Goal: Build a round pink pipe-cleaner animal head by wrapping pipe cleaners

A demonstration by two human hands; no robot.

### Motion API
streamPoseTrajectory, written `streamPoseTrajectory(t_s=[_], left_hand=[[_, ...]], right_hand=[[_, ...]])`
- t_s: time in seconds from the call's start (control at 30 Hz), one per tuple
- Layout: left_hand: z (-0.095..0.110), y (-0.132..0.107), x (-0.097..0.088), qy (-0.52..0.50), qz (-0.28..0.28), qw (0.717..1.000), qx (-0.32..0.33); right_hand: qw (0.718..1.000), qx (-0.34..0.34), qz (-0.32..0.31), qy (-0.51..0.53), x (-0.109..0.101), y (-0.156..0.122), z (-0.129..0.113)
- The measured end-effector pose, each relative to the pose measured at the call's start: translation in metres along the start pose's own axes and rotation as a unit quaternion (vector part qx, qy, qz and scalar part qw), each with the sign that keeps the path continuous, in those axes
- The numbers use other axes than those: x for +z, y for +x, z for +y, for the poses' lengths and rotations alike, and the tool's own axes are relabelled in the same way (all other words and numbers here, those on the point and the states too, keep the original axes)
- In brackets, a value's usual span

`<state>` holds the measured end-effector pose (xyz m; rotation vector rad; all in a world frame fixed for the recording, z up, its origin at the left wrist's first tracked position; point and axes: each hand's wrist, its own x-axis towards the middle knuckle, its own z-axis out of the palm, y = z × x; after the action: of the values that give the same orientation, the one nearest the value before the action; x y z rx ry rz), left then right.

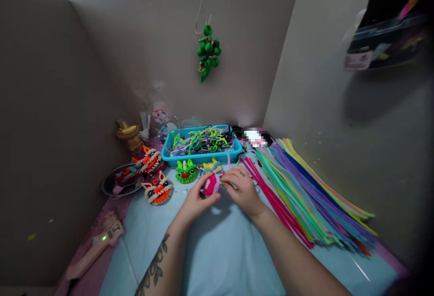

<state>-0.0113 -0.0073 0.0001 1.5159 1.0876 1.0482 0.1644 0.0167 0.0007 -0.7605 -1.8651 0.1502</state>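
We look down on a blue-covered surface [220,260] walled in by grey partitions [149,47]. At its middle, a small fuzzy piece [212,186] in bright and pale pink sits between two hands. The left hand [197,198] has its grip closed on the piece, fingers on the far side, thumb on the near side. The right hand [241,190] wears a ring; its fingers gather at the piece's right edge, and we cannot tell whether that grip is closed on anything.

Just beyond the hands we see a green animal head [186,172]; to the left lies an orange-and-cream one [158,190]. Farther off, a blue tray [200,157] holds tangled fuzzy stems [206,140]. Long colourful stems [305,192] fan out on the right. Near left is a pink tool [98,248] with a lit green light [104,238]. A green fuzzy ornament [208,51] hangs before the far partition.
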Motion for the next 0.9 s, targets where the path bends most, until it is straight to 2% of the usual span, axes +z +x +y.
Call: streamPoseTrajectory(t_s=[0.17, 0.27, 0.37, 0.43, 0.5, 0.6, 0.67, 0.7, 0.77, 0.9], left_hand=[[0.002, -0.001, 0.001, 0.035, 0.021, 0.999, 0.015], [0.000, -0.002, 0.001, 0.091, 0.039, 0.994, 0.046], [-0.006, -0.001, 0.000, 0.169, 0.062, 0.977, 0.117], [-0.010, -0.001, 0.000, 0.229, 0.091, 0.955, 0.164], [-0.012, -0.001, -0.001, 0.294, 0.124, 0.927, 0.198], [-0.011, -0.003, -0.002, 0.371, 0.152, 0.884, 0.241], [-0.009, -0.004, -0.001, 0.392, 0.162, 0.868, 0.259], [-0.008, -0.004, -0.001, 0.391, 0.165, 0.867, 0.260], [-0.007, -0.004, -0.001, 0.363, 0.165, 0.884, 0.245], [-0.006, -0.002, -0.003, 0.218, 0.118, 0.954, 0.170]], right_hand=[[1.000, 0.008, -0.008, -0.012, -0.002, 0.000, -0.001], [1.000, 0.024, -0.015, -0.006, -0.003, 0.000, -0.004], [0.997, 0.077, -0.021, 0.022, -0.001, 0.002, -0.006], [0.987, 0.145, -0.029, 0.068, 0.001, 0.003, -0.007], [0.958, 0.239, -0.049, 0.149, 0.004, 0.004, -0.008], [0.876, 0.370, -0.097, 0.293, 0.006, 0.004, -0.007], [0.827, 0.422, -0.117, 0.352, 0.006, 0.004, -0.008], [0.815, 0.435, -0.117, 0.366, 0.005, 0.004, -0.008], [0.811, 0.436, -0.109, 0.375, 0.003, 0.005, -0.008], [0.845, 0.387, -0.113, 0.352, -0.002, 0.007, -0.005]])
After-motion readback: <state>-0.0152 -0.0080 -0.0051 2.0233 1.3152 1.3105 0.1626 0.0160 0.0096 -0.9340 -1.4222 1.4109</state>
